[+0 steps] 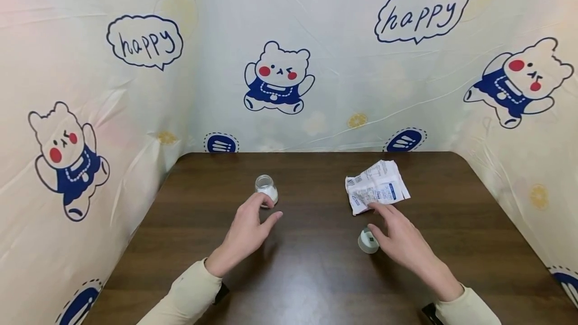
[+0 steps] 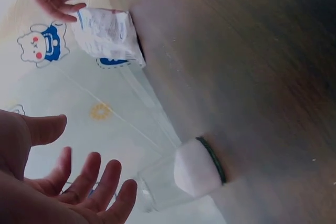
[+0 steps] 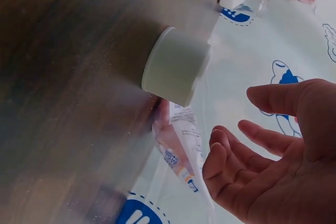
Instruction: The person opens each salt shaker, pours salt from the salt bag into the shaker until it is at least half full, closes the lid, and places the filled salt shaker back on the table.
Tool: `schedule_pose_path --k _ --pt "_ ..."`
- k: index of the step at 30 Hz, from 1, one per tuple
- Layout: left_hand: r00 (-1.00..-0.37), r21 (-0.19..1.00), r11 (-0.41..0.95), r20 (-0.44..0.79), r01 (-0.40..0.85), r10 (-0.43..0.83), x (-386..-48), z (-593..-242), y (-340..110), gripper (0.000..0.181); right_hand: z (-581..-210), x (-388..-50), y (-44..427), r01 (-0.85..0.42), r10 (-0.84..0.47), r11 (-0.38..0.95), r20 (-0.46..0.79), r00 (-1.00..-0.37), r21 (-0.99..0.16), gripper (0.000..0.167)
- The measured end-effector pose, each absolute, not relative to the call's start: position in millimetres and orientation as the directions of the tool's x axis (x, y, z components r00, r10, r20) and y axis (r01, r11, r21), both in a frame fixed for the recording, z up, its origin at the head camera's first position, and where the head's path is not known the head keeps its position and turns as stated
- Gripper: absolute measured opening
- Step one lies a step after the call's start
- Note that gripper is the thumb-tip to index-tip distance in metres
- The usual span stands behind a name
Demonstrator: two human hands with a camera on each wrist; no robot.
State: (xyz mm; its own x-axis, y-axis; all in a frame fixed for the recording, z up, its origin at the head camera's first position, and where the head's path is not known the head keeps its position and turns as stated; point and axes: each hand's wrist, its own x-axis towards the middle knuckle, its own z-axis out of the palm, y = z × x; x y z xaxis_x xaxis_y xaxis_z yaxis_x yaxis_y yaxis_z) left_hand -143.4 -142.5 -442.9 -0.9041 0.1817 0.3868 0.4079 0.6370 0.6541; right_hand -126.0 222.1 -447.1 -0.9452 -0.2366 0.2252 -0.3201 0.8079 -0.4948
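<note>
A clear glass jar (image 1: 267, 188) with white powder inside stands uncovered on the left of the table. My left hand (image 1: 248, 224) hovers just in front of it, fingers loosely bent and holding nothing; in the left wrist view the jar (image 2: 181, 174) stands apart from the fingertips. To the right, a pale green lid (image 1: 368, 241) lies on the table, a thick round cap in the right wrist view. Above and beside it hangs my right hand (image 1: 404, 239), fingers relaxed, with nothing in them. A white printed packet (image 1: 377, 187) lies just beyond that hand.
The brown wooden table (image 1: 311, 275) has rounded far corners. A pale cloth (image 1: 280, 14) printed with bears and the word "happy" hangs around its back and sides. Small white specks dot the tabletop.
</note>
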Motion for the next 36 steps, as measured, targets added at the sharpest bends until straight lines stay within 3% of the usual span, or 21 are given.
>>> schedule_pose_path --k 5,13,36 --pt "-0.912 0.657 0.658 0.394 0.367 0.116 -152.0 -445.8 -151.6 0.032 -452.2 -124.3 221.1 -0.311 -0.238 0.804 0.205 -0.949 -0.507 0.050" --pt "-0.967 0.698 0.702 0.249 0.143 -0.051 -166.7 -451.2 -166.9 0.040 -455.9 -119.2 219.9 -0.300 -0.242 0.824 0.181 -0.953 -0.480 0.051" --pt "-0.986 0.640 0.754 0.157 0.146 0.058 -208.7 -474.1 -171.2 0.075 -461.6 -114.0 220.9 -0.294 -0.277 0.846 0.104 -0.955 -0.445 0.053"
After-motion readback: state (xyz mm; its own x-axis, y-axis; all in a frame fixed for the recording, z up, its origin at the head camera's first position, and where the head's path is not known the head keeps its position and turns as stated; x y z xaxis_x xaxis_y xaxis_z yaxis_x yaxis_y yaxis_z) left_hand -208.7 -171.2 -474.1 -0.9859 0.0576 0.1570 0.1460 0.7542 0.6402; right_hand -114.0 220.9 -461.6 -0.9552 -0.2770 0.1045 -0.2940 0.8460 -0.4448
